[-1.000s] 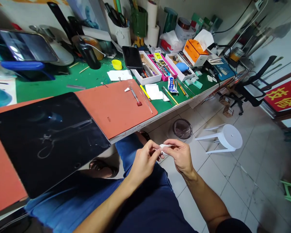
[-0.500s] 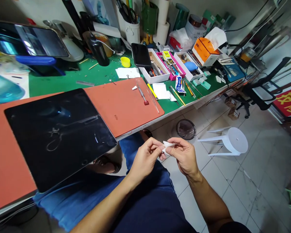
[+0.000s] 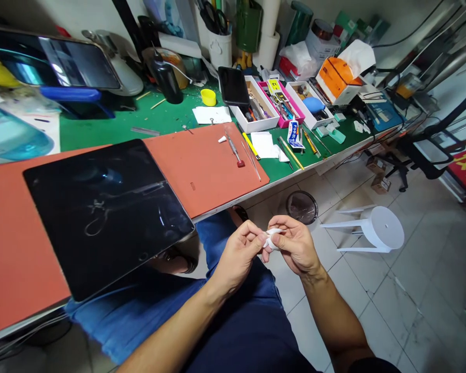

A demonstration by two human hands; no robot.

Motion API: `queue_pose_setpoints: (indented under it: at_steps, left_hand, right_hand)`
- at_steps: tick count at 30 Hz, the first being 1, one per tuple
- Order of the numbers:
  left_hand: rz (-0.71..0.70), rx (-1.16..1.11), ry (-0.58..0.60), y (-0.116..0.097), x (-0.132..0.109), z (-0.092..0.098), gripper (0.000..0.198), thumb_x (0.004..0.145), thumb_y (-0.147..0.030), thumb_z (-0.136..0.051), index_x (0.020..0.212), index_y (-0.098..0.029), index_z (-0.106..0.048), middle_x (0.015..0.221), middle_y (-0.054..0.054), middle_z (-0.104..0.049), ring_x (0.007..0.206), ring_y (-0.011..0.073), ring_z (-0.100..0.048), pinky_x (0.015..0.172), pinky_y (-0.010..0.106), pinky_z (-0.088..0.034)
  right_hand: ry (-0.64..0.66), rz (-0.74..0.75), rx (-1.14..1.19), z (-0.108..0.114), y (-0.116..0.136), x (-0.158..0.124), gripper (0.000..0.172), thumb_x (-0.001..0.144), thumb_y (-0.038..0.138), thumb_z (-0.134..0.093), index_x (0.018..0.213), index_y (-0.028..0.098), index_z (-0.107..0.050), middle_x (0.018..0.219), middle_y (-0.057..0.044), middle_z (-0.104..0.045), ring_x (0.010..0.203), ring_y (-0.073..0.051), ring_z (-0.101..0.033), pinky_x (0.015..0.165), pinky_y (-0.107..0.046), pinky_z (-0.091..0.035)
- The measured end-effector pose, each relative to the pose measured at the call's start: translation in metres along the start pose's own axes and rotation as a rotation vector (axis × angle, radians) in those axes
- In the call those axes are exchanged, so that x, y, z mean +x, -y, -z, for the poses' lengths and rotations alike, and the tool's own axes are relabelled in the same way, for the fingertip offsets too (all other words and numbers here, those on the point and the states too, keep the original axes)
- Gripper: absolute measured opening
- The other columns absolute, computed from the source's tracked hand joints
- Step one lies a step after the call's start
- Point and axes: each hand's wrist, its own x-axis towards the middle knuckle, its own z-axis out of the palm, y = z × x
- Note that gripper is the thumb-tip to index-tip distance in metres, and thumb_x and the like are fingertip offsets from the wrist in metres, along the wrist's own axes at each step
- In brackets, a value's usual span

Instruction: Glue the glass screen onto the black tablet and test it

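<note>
Both my hands meet over my lap, in front of the workbench edge. My left hand (image 3: 238, 254) and my right hand (image 3: 297, 246) pinch a small white piece of paper or tissue (image 3: 272, 236) between their fingertips; it is crumpled and mostly hidden by the fingers. A large black tablet (image 3: 104, 212) lies face up on the orange mat (image 3: 205, 166) to the left of my hands, its near corner sticking out past the bench edge.
The green bench top (image 3: 112, 124) carries a metal pry tool (image 3: 235, 150), white wipes (image 3: 264, 144), a glue tube (image 3: 294, 133), parts trays (image 3: 256, 106), a black phone (image 3: 233, 85) and an orange tissue box (image 3: 336, 77). A white stool (image 3: 376, 230) and a round bin (image 3: 302, 206) stand on the tiled floor.
The white piece has been drawn in and bunched tighter between my fingertips, and my hands have closed together. The view has shifted a little to the left.
</note>
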Motion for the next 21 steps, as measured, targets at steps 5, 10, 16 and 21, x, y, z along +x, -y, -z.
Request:
queue_pose_setpoints:
  at_steps: [5, 10, 16, 21]
  left_hand:
    - [-0.020, -0.020, -0.045, -0.002, -0.001, 0.001, 0.045, 0.087, -0.056, -0.088, 0.083, -0.020, -0.061, 0.063, -0.003, -0.069, 0.057, 0.0112, -0.063, 0.062, 0.022, -0.050]
    - [-0.073, 0.031, -0.123, 0.000, -0.003, 0.005, 0.038, 0.089, -0.047, -0.090, 0.082, -0.017, -0.067, 0.066, -0.001, -0.071, 0.062, 0.0098, -0.065, 0.063, 0.019, -0.048]
    - [-0.014, -0.096, -0.024, 0.000, -0.002, 0.006, 0.045, 0.088, -0.054, -0.089, 0.083, -0.020, -0.059, 0.067, -0.002, -0.071, 0.055, 0.0111, -0.063, 0.057, 0.022, -0.048]
    - [0.005, -0.111, 0.004, -0.005, -0.003, 0.010, 0.044, 0.088, -0.052, -0.089, 0.084, -0.020, -0.060, 0.069, 0.000, -0.074, 0.056, 0.0121, -0.065, 0.059, 0.023, -0.050]
  right_hand:
    - [-0.141, 0.096, -0.059, -0.008, 0.000, 0.000, 0.045, 0.069, 0.031, -0.103, 0.105, 0.021, -0.078, 0.086, 0.001, -0.077, 0.057, -0.014, -0.071, 0.058, -0.030, -0.065]
    - [-0.186, 0.154, -0.207, -0.023, 0.005, -0.002, 0.032, 0.077, 0.031, -0.098, 0.099, 0.021, -0.077, 0.079, 0.001, -0.076, 0.060, -0.014, -0.072, 0.061, -0.026, -0.063]
    - [-0.122, 0.058, -0.022, -0.024, 0.002, 0.002, 0.038, 0.072, 0.035, -0.100, 0.092, 0.020, -0.071, 0.072, 0.002, -0.074, 0.048, -0.017, -0.068, 0.046, -0.030, -0.058]
    - [-0.178, 0.091, -0.045, -0.019, 0.004, 0.001, 0.038, 0.069, 0.032, -0.103, 0.092, 0.019, -0.075, 0.074, 0.000, -0.077, 0.055, -0.014, -0.070, 0.054, -0.026, -0.060]
